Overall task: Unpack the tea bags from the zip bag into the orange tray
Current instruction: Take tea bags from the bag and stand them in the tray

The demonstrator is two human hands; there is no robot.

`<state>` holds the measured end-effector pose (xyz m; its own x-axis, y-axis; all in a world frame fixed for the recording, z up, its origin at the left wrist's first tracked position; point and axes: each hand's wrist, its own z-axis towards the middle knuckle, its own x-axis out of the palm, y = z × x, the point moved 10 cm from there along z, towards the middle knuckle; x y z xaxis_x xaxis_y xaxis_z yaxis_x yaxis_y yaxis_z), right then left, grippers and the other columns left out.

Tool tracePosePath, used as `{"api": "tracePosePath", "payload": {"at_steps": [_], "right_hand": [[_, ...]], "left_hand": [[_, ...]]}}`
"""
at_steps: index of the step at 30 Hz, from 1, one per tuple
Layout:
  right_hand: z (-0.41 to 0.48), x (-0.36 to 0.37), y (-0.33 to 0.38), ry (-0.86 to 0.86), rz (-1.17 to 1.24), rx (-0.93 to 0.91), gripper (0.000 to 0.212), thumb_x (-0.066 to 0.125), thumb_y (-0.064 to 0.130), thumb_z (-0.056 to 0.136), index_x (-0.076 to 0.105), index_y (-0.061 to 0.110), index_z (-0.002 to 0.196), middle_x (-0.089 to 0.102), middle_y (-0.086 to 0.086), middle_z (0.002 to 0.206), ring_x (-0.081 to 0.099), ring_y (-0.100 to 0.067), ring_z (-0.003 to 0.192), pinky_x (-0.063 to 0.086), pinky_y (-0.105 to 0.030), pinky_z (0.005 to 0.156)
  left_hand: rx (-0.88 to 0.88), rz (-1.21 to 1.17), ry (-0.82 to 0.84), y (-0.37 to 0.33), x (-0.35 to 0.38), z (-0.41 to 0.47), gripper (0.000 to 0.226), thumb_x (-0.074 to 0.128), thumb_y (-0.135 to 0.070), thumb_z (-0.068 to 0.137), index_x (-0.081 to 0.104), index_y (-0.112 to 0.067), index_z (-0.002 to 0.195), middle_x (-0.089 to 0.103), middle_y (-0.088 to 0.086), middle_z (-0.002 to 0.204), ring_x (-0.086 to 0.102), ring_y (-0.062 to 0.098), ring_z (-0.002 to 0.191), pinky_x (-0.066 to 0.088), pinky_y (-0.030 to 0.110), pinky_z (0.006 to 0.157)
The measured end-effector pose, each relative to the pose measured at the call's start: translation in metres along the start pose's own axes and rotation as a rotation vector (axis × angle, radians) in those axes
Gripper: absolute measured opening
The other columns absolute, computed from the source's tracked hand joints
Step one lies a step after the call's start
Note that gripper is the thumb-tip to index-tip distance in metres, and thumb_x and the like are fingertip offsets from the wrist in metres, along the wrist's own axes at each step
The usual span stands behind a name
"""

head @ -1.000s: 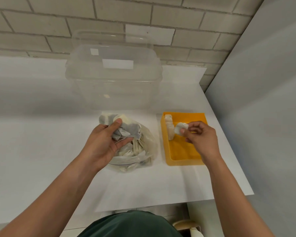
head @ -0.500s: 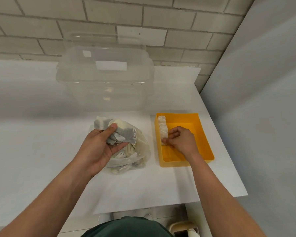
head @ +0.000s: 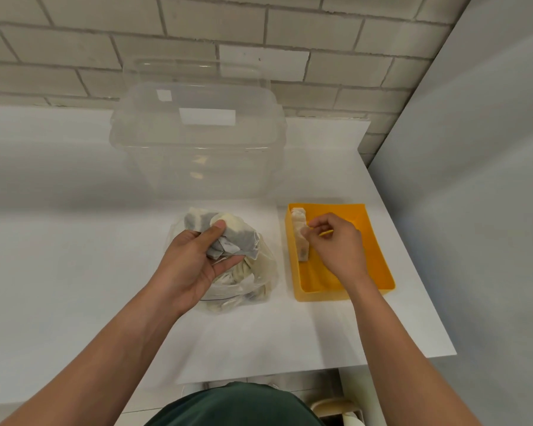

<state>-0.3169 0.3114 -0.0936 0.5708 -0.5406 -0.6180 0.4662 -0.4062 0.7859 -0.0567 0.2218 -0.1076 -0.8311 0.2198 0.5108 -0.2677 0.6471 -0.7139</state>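
On the near part of the white table (head: 74,256), the zip bag (head: 253,284) lies just left of the orange tray (head: 377,250), the two apart.

Left grip (head: 194,262): clenched round a bunch of tea bags (head: 231,238) held above the zip bag's open mouth, thumb on top.

Right grip (head: 336,247): fingers curled, tips drawn together at the row of tea bags (head: 299,238) standing on edge along the tray's left wall. Blur prevents telling whether one is pinched or let go.

More tea bags remain inside the zip bag. At the far side stands a clear plastic bin (head: 197,142), not involved.

Handling assessment: the tea bags are judged very light, soft and crushable, their paper liable to tear if squeezed. Any strings may tangle and drag neighbours out. Recommended hold is a light pinch across the flat faces or at the top edge, one at a time. The zip bag's film looks slack and slippery and needs steadying at the mouth. The standing row may topple if nudged.
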Motion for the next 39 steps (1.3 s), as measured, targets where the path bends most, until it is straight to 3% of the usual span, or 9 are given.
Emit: {"api": "tracePosePath", "payload": {"at_steps": [4,9,15,20,26,34,36,39], "right_hand": [[-0.024,0.02,0.07,0.201,0.354,-0.088,0.004,0.077,0.024,0.09,0.079,0.024,0.094,0.075,0.015,0.091,0.068,-0.01,0.081,0.06,-0.032,0.073],[-0.038,0.054,0.099,0.423,0.275,-0.119,0.026,0.081,0.035,0.087,0.077,0.029,0.111,0.073,0.01,0.096,0.068,-0.014,0.077,0.062,-0.032,0.077],[-0.037,0.059,0.093,0.404,0.39,-0.031,0.015,0.083,0.017,0.086,0.076,0.018,0.099,0.072,0.001,0.088,0.071,-0.01,0.073,0.058,-0.024,0.064],[-0.038,0.056,0.084,0.389,0.481,0.037,0.011,0.082,0.017,0.087,0.072,0.014,0.092,0.072,-0.001,0.088,0.072,-0.013,0.079,0.062,-0.031,0.07],[-0.038,0.046,0.08,0.372,0.588,0.1,0.012,0.081,0.018,0.088,0.072,0.013,0.094,0.074,-0.015,0.098,0.073,-0.016,0.084,0.059,-0.03,0.067],[-0.038,0.035,0.076,0.348,0.811,0.211,0.004,0.072,0.012,0.094,0.069,0.012,0.098,0.075,-0.008,0.096,0.076,-0.023,0.086,0.06,-0.029,0.063],[-0.037,0.029,0.074,0.329,0.762,0.187,0.006,0.073,0.011,0.093,0.071,0.012,0.098,0.074,-0.007,0.098,0.076,-0.022,0.082,0.06,-0.028,0.063],[-0.031,0.009,0.064,0.256,0.505,0.101,0.016,0.079,0.011,0.089,0.074,0.017,0.102,0.073,-0.004,0.103,0.074,-0.02,0.077,0.063,-0.034,0.067]], "left_hand": [[0.002,0.022,0.022,0.0,0.007,0.0,0.032,0.058,-0.017,0.104,0.065,0.007,0.123,0.072,0.023,0.123,0.072,0.032,0.115,0.064,0.041,0.086],[0.001,0.075,0.087,-0.001,0.012,0.0,0.035,0.057,-0.021,0.105,0.065,0.004,0.128,0.071,0.023,0.127,0.07,0.033,0.12,0.063,0.037,0.087],[0.011,0.111,0.17,-0.002,0.018,-0.005,0.04,0.064,-0.022,0.098,0.065,0.001,0.13,0.073,0.019,0.125,0.07,0.032,0.119,0.061,0.036,0.094],[0.029,0.127,0.179,-0.003,0.018,-0.006,0.036,0.067,0.003,0.093,0.063,0.002,0.129,0.073,0.02,0.124,0.073,0.033,0.113,0.063,0.035,0.088],[0.027,0.11,0.154,-0.004,0.02,-0.002,0.035,0.065,0.007,0.094,0.063,0.003,0.129,0.075,0.02,0.119,0.074,0.033,0.109,0.064,0.034,0.083],[0.013,0.102,0.138,-0.003,0.021,0.0,0.033,0.065,0.008,0.093,0.062,0.006,0.127,0.074,0.022,0.119,0.076,0.03,0.104,0.064,0.032,0.078],[0.014,0.102,0.134,-0.003,0.021,0.0,0.035,0.065,0.008,0.093,0.062,0.007,0.128,0.075,0.021,0.116,0.076,0.029,0.102,0.064,0.032,0.077],[0.016,0.09,0.123,-0.003,0.02,0.001,0.033,0.064,0.01,0.093,0.062,0.007,0.126,0.076,0.017,0.109,0.077,0.026,0.097,0.064,0.032,0.077]]}}
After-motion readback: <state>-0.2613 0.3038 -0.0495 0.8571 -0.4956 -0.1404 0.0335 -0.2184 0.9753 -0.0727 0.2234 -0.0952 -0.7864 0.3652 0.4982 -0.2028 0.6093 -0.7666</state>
